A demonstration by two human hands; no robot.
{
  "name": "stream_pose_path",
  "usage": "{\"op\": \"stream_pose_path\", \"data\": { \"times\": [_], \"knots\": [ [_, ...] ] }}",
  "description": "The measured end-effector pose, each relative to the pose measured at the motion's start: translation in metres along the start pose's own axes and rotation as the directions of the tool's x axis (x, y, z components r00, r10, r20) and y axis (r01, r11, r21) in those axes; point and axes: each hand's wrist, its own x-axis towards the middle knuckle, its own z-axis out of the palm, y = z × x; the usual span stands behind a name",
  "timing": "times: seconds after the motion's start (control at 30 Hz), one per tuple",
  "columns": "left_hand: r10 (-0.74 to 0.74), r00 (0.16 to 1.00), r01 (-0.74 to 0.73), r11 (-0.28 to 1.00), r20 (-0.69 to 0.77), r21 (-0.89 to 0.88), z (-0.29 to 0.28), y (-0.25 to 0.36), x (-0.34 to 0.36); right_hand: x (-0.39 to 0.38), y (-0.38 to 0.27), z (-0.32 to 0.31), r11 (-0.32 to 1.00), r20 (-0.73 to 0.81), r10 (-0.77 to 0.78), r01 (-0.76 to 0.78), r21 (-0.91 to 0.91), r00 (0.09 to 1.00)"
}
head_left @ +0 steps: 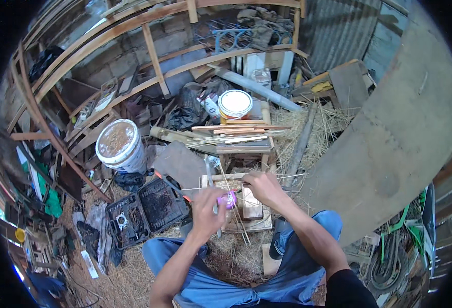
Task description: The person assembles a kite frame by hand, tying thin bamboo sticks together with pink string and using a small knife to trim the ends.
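Observation:
My left hand [206,209] is slightly blurred, its fingers curled beside a purple round object [230,200]. A thin pale strip, like split bamboo [294,175], runs crosswise at the hands and sticks out past both. My right hand [263,188] is closed around it; a small dark thing shows at its fingertips, its kind unclear. Under the hands stands a low wooden frame [265,224] with a wooden block [252,204] in it. Another long thin stick [242,229] slants over the frame. A narrow grey bar [209,169] passes behind my left hand.
Beyond the frame, wooden slats and thin strips [241,131] lie on a small stand. A lidded white bucket [235,104] is behind them. At left are a dirt-topped bucket [118,143] and an open black tool case [146,213]. A large board [385,138] leans at right.

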Motion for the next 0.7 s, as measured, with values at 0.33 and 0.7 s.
{"op": "stream_pose_path", "data": {
  "times": [0.33, 0.7],
  "knots": [
    [-0.329, 0.938, 0.340, 0.935, 0.109, -0.100, 0.011, -0.046, -0.017, 0.008, -0.027, -0.019, 0.991, -0.114, -0.095, 0.104, 0.081, 0.989],
    [-0.528, 0.779, 0.601, 0.477, 0.337, -0.641, -0.007, -0.022, -0.002, -0.005, -0.051, -0.033, 0.501, 0.318, 0.128, -0.338, 0.797, 0.939]
  ]
}}
